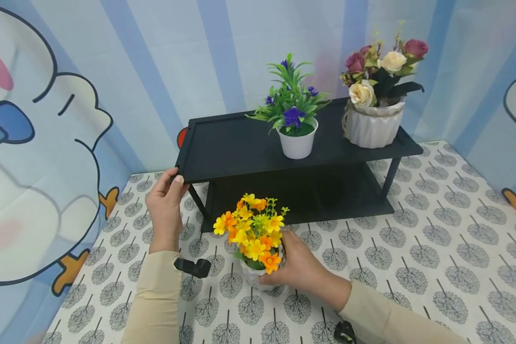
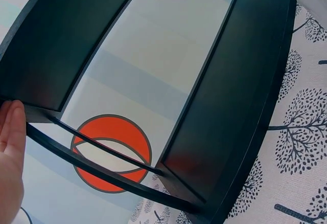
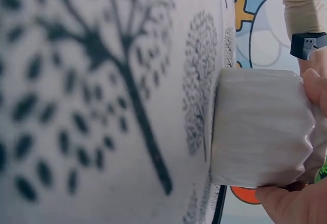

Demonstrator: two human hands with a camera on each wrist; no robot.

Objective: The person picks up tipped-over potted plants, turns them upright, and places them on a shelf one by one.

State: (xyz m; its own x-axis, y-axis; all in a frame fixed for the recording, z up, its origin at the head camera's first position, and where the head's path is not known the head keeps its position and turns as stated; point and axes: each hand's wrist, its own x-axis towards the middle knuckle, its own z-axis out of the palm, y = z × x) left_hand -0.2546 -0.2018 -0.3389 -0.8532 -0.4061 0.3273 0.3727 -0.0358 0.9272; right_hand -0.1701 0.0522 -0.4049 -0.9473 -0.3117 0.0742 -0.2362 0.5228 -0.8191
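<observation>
My right hand (image 1: 298,263) grips a white ribbed flowerpot (image 3: 263,127) round its side, thumb in front and fingers behind. Yellow and orange artificial flowers (image 1: 255,234) fill this pot, which is in front of the black two-tier shelf (image 1: 232,148). In the right wrist view the pot's base is right at the patterned cloth. My left hand (image 1: 165,205) pinches the front left corner of the shelf's top board, its thumb on top. The left wrist view shows its fingers (image 2: 15,132) along the board's end.
On the top board stand a small white pot (image 1: 297,143) with a purple-flowered plant and, at the right end, a larger white pot (image 1: 374,126) with roses. The tree-print cloth (image 1: 434,267) covers the table. A striped cartoon backdrop (image 1: 163,48) hangs behind.
</observation>
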